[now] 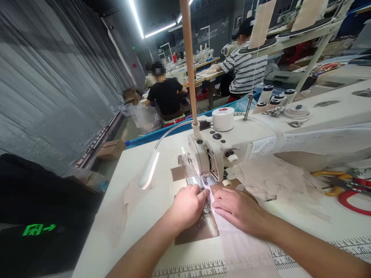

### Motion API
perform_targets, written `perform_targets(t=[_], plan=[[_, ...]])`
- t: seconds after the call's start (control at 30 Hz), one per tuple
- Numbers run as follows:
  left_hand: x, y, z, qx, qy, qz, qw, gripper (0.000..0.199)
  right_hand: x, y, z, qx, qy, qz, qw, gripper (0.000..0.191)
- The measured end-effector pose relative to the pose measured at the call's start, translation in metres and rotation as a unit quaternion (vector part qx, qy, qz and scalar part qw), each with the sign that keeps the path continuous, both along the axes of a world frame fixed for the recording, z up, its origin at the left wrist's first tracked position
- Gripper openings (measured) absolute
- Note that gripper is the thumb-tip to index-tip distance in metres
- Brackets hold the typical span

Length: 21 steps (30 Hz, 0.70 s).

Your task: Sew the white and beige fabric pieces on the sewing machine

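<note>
The white table [150,216] is carrying the work. Behind it, a person in a black top [165,96] and a person in a striped top [246,73] are sitting at other machines. A white sewing machine [246,133] is extending across the table from the right, its needle end standing just beyond the hands. A long strip of pale pink cloth [246,251] is lying on the table, running from the bottom of the view, over a ruler [191,270], and up between the hands to the needle end. A crumpled pile of pale cloth [281,177] is lying to the right of the needle end. The right hand [240,210] is resting palm down on the strip, its fingers bending close together. The left hand [188,206] is resting at the strip's left edge, partly over a brown sheet [199,229]; its fingers are curling and its thumb is touching the cloth. Whether the fingers of either hand are pinching the cloth cannot be told. A slim lamp [150,170] is hanging left of the needle end. Red-handled scissors [343,199] are lying at the far right. Thread spools [266,94] are standing behind the machine.
</note>
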<state>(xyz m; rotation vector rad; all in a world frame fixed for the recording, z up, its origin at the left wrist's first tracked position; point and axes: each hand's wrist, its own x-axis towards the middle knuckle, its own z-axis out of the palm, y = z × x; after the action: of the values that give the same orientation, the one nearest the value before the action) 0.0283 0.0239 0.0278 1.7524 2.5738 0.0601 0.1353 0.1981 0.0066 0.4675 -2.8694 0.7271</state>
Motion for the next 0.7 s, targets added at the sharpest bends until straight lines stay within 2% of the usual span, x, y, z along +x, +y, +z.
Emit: perform_targets(t=[0.13,0.33,0.7], plan=[[0.001,0.002,-0.011,0.001,0.03,0.002,1.0,0.035,-0.003,0.001,-0.01,0.02,0.04,-0.045,0.998,0.018],[-0.001,0.001,-0.024,0.061,0.05,0.013,0.997,0.036,-0.008,-0.004,-0.014,0.056,0.105,-0.075,0.99,0.027],[-0.005,0.005,-0.024,0.106,0.038,0.007,0.994,0.028,-0.011,-0.008,-0.014,0.067,0.067,-0.101,0.99,0.023]])
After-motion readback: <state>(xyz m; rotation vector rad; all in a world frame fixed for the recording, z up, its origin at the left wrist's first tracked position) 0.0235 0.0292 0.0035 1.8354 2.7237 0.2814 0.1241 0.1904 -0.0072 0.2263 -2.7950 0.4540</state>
